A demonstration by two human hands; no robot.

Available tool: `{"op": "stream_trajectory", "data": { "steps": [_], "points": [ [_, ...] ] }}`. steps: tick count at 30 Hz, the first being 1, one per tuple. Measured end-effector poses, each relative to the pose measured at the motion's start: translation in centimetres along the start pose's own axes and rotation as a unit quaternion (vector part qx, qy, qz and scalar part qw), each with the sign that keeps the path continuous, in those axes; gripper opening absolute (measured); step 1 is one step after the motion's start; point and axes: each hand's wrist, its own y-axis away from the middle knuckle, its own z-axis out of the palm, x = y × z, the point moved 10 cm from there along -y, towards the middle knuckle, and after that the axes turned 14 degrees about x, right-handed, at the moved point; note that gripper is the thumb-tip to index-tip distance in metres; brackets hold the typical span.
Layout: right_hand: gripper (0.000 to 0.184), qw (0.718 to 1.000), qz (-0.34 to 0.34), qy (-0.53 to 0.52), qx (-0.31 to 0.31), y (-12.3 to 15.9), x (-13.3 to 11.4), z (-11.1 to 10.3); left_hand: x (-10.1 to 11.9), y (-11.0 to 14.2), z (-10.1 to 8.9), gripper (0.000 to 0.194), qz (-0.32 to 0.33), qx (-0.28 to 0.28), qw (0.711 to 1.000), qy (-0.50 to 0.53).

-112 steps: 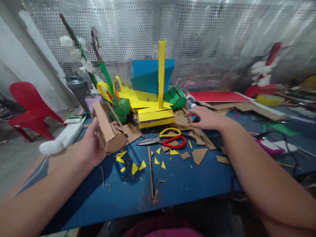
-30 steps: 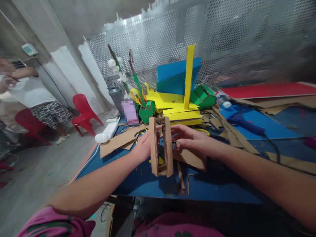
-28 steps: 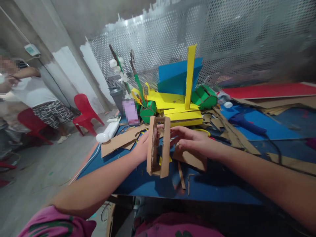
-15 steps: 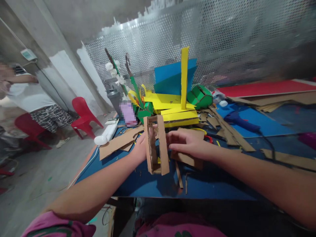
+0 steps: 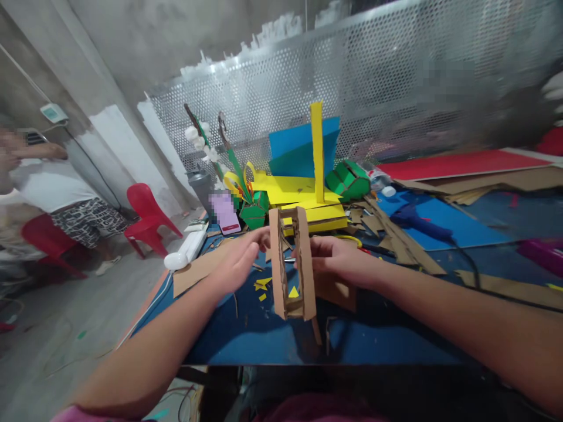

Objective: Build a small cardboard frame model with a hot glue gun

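Resting in right fingers (image 5: 324, 243), cardboard frame (image 5: 307, 271)

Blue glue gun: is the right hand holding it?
No, the blue glue gun lies on the blue sheet, while the right hand holds the cardboard frame.

right fingers (image 5: 324, 246) partly behind cardboard frame (image 5: 277, 264), scissors (image 5: 353, 240) mostly hidden

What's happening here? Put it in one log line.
right hand: holding cardboard frame | left hand: open beside it, contact unclear | frame: over blue table | yellow scraps: on table
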Motion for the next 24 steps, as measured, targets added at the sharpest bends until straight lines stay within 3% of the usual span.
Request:
{"op": "stream_trajectory", "data": {
  "steps": [3,5,7,10,13,16,20,24],
  "points": [
    [0.050,1.000,0.000,-0.018,0.013,-0.4,0.1,-1.0,-0.2,-1.9,-4.9,0.058,0.040,0.040,0.977,-0.205],
    [0.052,1.000,-0.009,-0.023,0.016,-0.7,0.0,-1.4,-1.9,-2.9,-7.3,0.064,0.011,0.044,0.932,-0.360],
    [0.052,0.999,-0.014,-0.026,0.018,-1.0,0.1,-1.6,-4.9,-2.9,-8.1,0.061,-0.050,-0.047,0.845,-0.531],
    [0.053,0.999,-0.015,-0.024,0.015,-1.2,0.2,-1.8,-6.5,-2.7,-8.2,0.049,-0.076,-0.089,0.812,-0.572],
    [0.052,1.000,-0.025,-0.010,0.016,-1.0,-0.1,-1.9,-5.9,-2.4,-7.6,0.053,-0.069,-0.092,0.809,-0.576],
    [0.051,0.999,-0.028,-0.003,0.023,-0.9,-0.6,-2.1,-3.5,-2.4,-7.4,0.073,-0.031,-0.042,0.821,-0.569],
    [0.050,0.998,-0.031,-0.006,0.050,-0.9,-0.9,-2.7,-0.4,-2.4,-7.3,0.083,0.011,0.032,0.900,-0.434],
    [0.048,0.998,-0.026,0.006,0.058,-1.1,-0.7,-2.9,-0.1,-2.3,-7.1,0.081,-0.020,0.077,0.969,-0.234]
  ]
}}
